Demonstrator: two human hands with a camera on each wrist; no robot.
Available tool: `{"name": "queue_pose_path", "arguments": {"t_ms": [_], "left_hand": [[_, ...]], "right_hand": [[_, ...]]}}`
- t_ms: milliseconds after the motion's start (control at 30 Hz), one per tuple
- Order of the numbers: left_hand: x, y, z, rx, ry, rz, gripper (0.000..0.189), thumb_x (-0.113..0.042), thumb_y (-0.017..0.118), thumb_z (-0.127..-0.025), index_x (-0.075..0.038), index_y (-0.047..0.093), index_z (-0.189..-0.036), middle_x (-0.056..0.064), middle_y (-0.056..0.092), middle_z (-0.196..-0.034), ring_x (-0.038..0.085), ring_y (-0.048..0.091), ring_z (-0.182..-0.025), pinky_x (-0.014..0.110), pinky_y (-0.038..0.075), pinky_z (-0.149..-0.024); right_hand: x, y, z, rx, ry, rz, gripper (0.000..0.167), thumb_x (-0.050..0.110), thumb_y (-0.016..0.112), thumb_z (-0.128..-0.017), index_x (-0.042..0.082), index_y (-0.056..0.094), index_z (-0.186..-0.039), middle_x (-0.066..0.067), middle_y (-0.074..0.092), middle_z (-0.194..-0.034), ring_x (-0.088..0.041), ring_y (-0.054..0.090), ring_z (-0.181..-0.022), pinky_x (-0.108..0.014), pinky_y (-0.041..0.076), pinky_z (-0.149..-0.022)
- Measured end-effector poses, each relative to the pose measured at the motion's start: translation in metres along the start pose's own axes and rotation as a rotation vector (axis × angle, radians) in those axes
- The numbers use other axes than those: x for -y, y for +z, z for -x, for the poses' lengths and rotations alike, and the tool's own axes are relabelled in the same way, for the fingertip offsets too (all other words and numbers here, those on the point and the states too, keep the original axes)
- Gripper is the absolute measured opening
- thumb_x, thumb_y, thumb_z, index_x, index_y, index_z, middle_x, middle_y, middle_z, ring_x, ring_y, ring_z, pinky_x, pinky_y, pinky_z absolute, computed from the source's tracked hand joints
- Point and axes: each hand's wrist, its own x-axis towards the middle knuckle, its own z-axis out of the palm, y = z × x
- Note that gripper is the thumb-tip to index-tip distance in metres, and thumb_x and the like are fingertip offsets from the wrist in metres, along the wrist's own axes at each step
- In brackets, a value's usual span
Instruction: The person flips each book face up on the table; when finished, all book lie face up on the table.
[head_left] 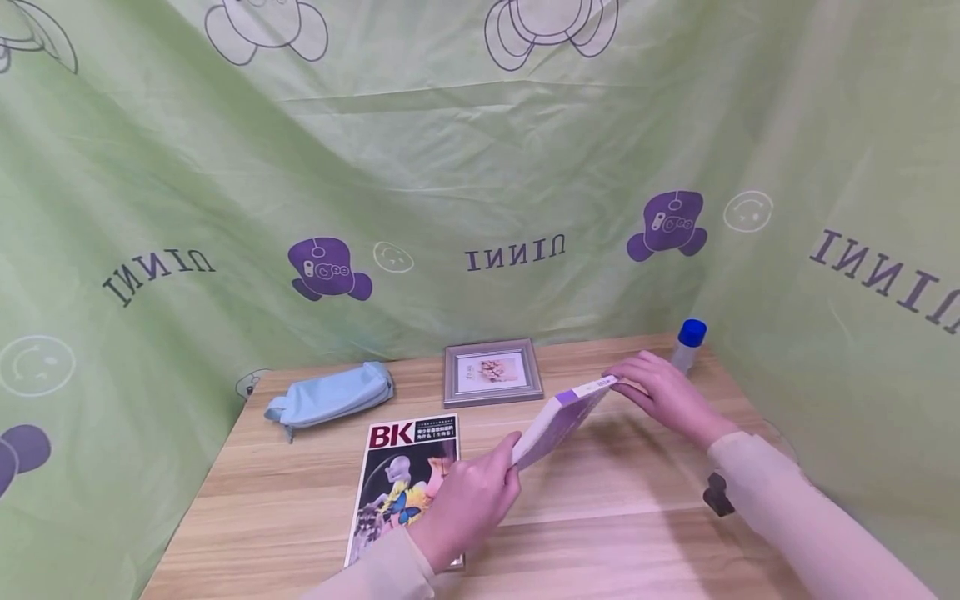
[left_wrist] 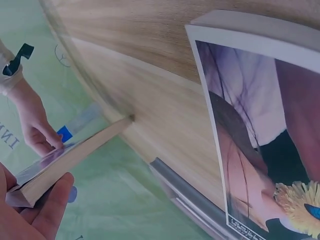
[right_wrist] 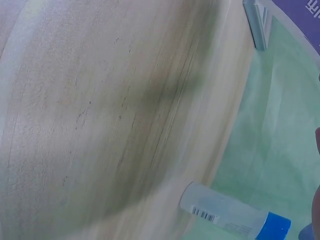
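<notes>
A book (head_left: 558, 429) with a purple and white cover is held tilted above the table, its page edges showing in the left wrist view. My left hand (head_left: 472, 498) grips its near end, with a thumb and fingers on either side of it in the left wrist view. At the far upper corner, my right hand (head_left: 667, 398) pinches the book. Below and left of the book lies a magazine (head_left: 386, 475) marked "BK", partly covered by my left hand and forearm. Only a sliver of my right hand (right_wrist: 316, 200) enters the right wrist view.
A light blue pencil case (head_left: 330, 396) lies at the back left of the wooden table (head_left: 247, 492). Beside it, at the back middle, is a grey picture frame (head_left: 450, 375). A pale bottle with a blue cap (head_left: 692, 333) stands at the back right. Green printed cloth (head_left: 420, 175) hangs behind.
</notes>
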Motion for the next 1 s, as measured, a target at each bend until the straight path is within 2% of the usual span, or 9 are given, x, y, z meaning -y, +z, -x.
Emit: {"name": "queue_pose_path", "arguments": {"t_ms": [133,333,533,667,767,900,1000], "left_hand": [[0.0014,0.0002,0.0001,0.008,-0.041,0.018,0.052,-0.007,0.07,-0.087,0.009,0.059,-0.135,0.017,0.078,-0.099,0.021,0.076,-0.071,0.029,0.058,-0.05],[0.0014,-0.0015,0.0009,0.027,-0.083,0.089,0.063,-0.007,0.067,-0.092,0.011,0.046,-0.149,0.019,0.077,-0.105,0.023,0.077,-0.077,0.026,0.059,-0.058],[0.0009,0.0004,0.0035,0.034,-0.114,0.144,0.076,-0.005,0.07,-0.093,0.01,0.033,-0.157,0.02,0.075,-0.111,0.024,0.077,-0.084,0.025,0.06,-0.069],[-0.0004,0.0011,0.0041,0.04,-0.129,0.168,0.08,-0.005,0.07,-0.094,0.009,0.028,-0.159,0.02,0.074,-0.113,0.024,0.076,-0.084,0.023,0.06,-0.071],[-0.0018,0.0015,0.0041,0.046,-0.139,0.186,0.083,-0.003,0.07,-0.093,0.004,0.025,-0.163,0.018,0.075,-0.114,0.024,0.076,-0.085,0.023,0.059,-0.072],[-0.0031,0.0022,0.0043,0.061,-0.13,0.18,0.085,-0.003,0.071,-0.093,-0.008,0.028,-0.165,0.004,0.073,-0.094,0.014,0.069,-0.071,0.018,0.056,-0.065],[-0.0031,0.0034,0.0048,0.059,-0.116,0.169,0.083,-0.003,0.073,-0.092,-0.011,0.033,-0.164,-0.004,0.063,-0.079,0.005,0.054,-0.059,0.014,0.05,-0.057]], "right_hand": [[0.0005,-0.0025,0.0007,0.0,0.01,-0.002,0.033,0.004,0.083,-0.085,0.008,0.076,-0.117,-0.002,0.075,-0.112,-0.018,0.062,-0.1,-0.04,0.05,-0.087],[0.0005,-0.0061,0.0022,0.011,0.03,-0.009,0.035,0.005,0.083,-0.086,0.008,0.075,-0.12,-0.001,0.074,-0.113,-0.016,0.061,-0.1,-0.04,0.052,-0.085],[0.0017,-0.0086,0.0032,0.016,0.033,-0.007,0.047,-0.001,0.084,-0.082,0.011,0.074,-0.126,-0.001,0.074,-0.112,-0.016,0.059,-0.097,-0.04,0.052,-0.079],[0.003,-0.0095,0.0043,0.034,0.054,-0.01,0.052,-0.002,0.083,-0.082,0.012,0.073,-0.131,0.0,0.073,-0.113,-0.018,0.061,-0.1,-0.043,0.054,-0.081],[0.0035,-0.0097,0.0051,0.049,0.078,-0.027,0.051,-0.001,0.082,-0.085,0.013,0.072,-0.133,-0.001,0.073,-0.114,-0.02,0.065,-0.102,-0.046,0.057,-0.083],[0.0027,-0.0079,0.0057,0.06,0.1,-0.078,0.046,-0.001,0.08,-0.088,0.011,0.072,-0.132,0.0,0.073,-0.114,-0.019,0.07,-0.098,-0.045,0.06,-0.082],[0.0019,-0.0056,0.006,0.062,0.099,-0.123,0.043,-0.003,0.078,-0.089,0.008,0.071,-0.13,0.001,0.071,-0.112,-0.015,0.07,-0.095,-0.04,0.061,-0.08]]}}
